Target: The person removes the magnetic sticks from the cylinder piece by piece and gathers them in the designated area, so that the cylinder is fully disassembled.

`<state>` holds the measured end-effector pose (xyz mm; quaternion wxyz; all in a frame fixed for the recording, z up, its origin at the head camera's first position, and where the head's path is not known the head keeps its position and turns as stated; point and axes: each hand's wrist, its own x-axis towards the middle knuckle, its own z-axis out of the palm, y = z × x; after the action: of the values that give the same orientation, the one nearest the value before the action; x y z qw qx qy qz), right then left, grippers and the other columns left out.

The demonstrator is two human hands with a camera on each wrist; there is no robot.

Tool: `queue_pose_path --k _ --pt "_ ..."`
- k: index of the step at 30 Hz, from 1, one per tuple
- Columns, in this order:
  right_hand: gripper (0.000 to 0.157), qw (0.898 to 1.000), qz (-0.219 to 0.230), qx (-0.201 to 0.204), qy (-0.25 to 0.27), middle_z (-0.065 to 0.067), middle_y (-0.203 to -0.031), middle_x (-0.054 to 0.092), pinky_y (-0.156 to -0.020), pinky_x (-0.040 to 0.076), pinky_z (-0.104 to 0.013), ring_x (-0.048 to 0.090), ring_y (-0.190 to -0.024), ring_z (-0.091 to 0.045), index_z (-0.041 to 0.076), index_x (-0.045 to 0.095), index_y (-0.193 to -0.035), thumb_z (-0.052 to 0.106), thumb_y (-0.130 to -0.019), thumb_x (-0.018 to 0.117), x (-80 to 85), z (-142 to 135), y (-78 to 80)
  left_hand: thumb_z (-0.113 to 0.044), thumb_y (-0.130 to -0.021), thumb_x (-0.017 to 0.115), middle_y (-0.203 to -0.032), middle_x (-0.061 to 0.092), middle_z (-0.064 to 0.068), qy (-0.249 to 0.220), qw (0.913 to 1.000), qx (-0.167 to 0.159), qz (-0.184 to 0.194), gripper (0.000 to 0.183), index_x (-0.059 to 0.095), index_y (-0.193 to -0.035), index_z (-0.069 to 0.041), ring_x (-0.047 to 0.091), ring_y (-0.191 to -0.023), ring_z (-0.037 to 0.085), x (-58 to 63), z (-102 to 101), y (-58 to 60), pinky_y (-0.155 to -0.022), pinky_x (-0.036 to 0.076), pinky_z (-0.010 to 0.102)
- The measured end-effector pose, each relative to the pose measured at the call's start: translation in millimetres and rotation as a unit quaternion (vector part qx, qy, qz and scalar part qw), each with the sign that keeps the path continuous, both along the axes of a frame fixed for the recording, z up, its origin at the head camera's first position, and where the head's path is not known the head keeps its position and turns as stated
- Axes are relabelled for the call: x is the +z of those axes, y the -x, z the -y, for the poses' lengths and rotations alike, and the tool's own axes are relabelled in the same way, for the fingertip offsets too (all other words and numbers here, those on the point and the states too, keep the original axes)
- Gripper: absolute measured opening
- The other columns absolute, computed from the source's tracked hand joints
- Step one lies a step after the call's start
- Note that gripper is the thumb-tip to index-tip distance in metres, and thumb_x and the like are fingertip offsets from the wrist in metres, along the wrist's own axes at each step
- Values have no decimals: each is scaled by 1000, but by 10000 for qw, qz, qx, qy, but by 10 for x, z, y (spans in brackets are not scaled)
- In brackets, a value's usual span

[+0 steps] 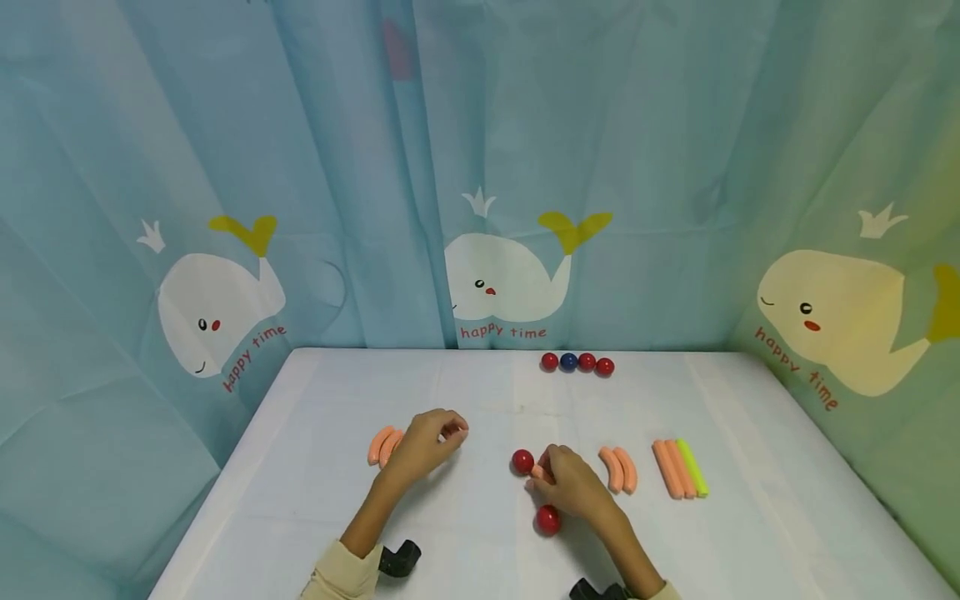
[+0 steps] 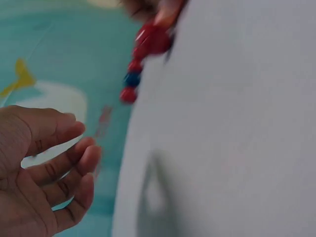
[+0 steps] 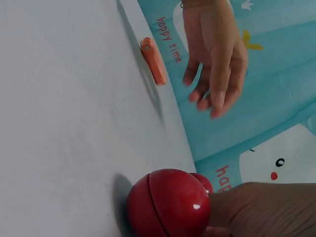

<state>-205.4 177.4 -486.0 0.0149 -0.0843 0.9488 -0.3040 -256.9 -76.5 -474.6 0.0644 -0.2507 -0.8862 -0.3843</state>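
Note:
My left hand (image 1: 427, 446) hovers above the white table with its fingers loosely bent and holds nothing. In the left wrist view its fingers (image 2: 74, 165) curve with a gap before the thumb. Beside it, partly covered in the head view, lie curved orange sausage-shaped pieces (image 1: 380, 446). My right hand (image 1: 573, 483) pinches a small orange sausage-shaped piece (image 1: 537, 472), most of it hidden by the fingers. A red ball (image 1: 522, 462) sits right at that piece's end. Nearer to me, a second red ball (image 1: 548, 520) with a dark groove rests by the same hand.
Two curved orange pieces (image 1: 618, 470) lie right of my right hand. Farther right, straight orange sticks (image 1: 670, 469) lie alongside a yellow-green stick (image 1: 692, 467). Red balls (image 1: 587, 362) and a blue ball (image 1: 568, 362) form a row at the table's (image 1: 450, 375) back edge, before a curtain (image 1: 660, 167).

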Motion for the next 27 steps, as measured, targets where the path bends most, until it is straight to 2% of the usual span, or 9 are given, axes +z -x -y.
queue_pose_path --k 4,8,10,13,17,27 --pt "19 10000 -51 -38 17 -1 -71 48 -55 37 -24 45 -64 -13 6 58 -83 14 -85 74 2 12 -13 -17 -94 65 -92 66 3 309 9979 -472 312 21 67 -111 -5 62 -83 13 -133 -260 -92 -72 51 24" --pt "16 9996 -245 87 72 1 -70 48 -54 37 -22 45 -63 -10 7 60 -84 14 -84 75 -30 14 5 -24 -91 69 -102 64 6 538 9951 -626 553 37 62 -123 -8 60 -85 11 -228 -448 -174 -72 49 21" --pt "15 9988 -446 206 68 3 -69 47 -55 36 -21 43 -63 -9 8 62 -84 14 -84 76 -50 8 20 -27 -89 71 -102 63 6 609 9946 -638 555 42 61 -126 -9 57 -82 9 -253 -516 -197 -70 46 19" --pt "14 9961 -796 375 46 4 -69 46 -55 36 -20 41 -63 -7 10 63 -83 15 -84 76 -83 6 42 -28 -88 73 -94 60 4 660 9951 -610 407 42 62 -124 -9 50 -76 5 -258 -587 -217 -65 41 17" --pt "12 9945 -936 461 119 5 -71 47 -56 36 -20 41 -63 -6 10 65 -84 15 -84 76 -126 22 68 -25 -86 75 -83 56 1 667 9962 -465 316 37 65 -117 -8 43 -70 1 -249 -636 -236 -61 37 16" --pt "11 9929 -1034 532 249 5 -74 52 -58 39 -20 44 -65 -4 8 67 -85 11 -82 77 -143 27 84 -20 -78 82 -75 57 0 803 9963 -92 283 28 70 -102 -9 45 -66 2 -214 -715 -220 -58 40 17"
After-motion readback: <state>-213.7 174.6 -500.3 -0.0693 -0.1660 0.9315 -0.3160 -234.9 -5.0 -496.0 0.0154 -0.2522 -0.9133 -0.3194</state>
